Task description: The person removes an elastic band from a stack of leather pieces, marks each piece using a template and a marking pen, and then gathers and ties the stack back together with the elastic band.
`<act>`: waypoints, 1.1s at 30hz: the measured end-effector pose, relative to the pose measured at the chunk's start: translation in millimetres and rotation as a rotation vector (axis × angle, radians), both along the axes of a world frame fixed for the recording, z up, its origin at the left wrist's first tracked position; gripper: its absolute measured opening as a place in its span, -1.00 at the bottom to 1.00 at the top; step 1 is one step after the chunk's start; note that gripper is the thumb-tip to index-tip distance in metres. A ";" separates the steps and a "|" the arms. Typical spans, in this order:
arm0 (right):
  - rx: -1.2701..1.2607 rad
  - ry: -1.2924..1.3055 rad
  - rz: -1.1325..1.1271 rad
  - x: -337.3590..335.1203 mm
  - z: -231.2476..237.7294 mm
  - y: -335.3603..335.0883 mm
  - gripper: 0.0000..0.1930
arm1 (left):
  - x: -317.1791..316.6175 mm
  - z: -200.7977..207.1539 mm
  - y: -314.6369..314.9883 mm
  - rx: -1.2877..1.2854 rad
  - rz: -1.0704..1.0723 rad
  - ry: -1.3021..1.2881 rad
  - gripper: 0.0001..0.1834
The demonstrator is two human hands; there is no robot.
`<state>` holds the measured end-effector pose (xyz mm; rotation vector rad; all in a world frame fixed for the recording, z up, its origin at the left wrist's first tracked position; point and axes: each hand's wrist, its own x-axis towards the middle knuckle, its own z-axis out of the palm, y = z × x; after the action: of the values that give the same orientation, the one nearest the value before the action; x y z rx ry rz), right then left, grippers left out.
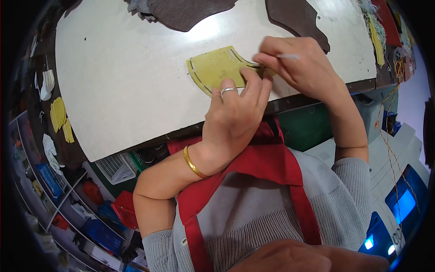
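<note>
Pressing one yellow template (216, 68) flat near the desk's (127, 77) near edge: left hand (233, 113), fingers spread, bearing down on it. Right hand (297, 63) pinched closed around one thin white marking pen (288, 56) at the template's right edge. Two dark leather pieces (190, 13) lie at the far edge.

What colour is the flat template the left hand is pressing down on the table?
Mustard yellow, with dark slots near its edge. The template shows best in the head view, under the left hand.

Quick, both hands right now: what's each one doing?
Left hand: fingers spread, pressing the yellow template flat on the white board; not gripping.
Right hand: closed around a thin pen, tip at the template's edge.
</note>
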<state>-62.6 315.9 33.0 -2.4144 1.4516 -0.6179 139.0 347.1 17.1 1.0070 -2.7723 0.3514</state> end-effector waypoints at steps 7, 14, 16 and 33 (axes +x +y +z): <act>-0.015 0.013 -0.255 -17.3 5.5 49.6 -0.77 | -2.1 3.0 -4.1 -0.078 0.012 -0.038 -0.60; 0.286 -0.271 -0.273 4.7 7.8 13.3 -0.74 | 8.3 -8.8 -10.8 -0.072 -0.054 0.197 -0.66; 0.292 -0.140 -0.233 11.7 11.9 11.8 -0.76 | 13.1 -4.2 -12.1 -0.016 -0.053 0.245 -0.67; 0.324 -0.591 -0.433 -16.9 18.7 17.8 -0.78 | 68.5 -7.0 -28.6 0.264 -0.182 0.429 -0.69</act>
<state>-79.4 333.7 51.7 -1.4982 1.6369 -0.9922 207.5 318.5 10.1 0.7595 -2.5219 -0.2365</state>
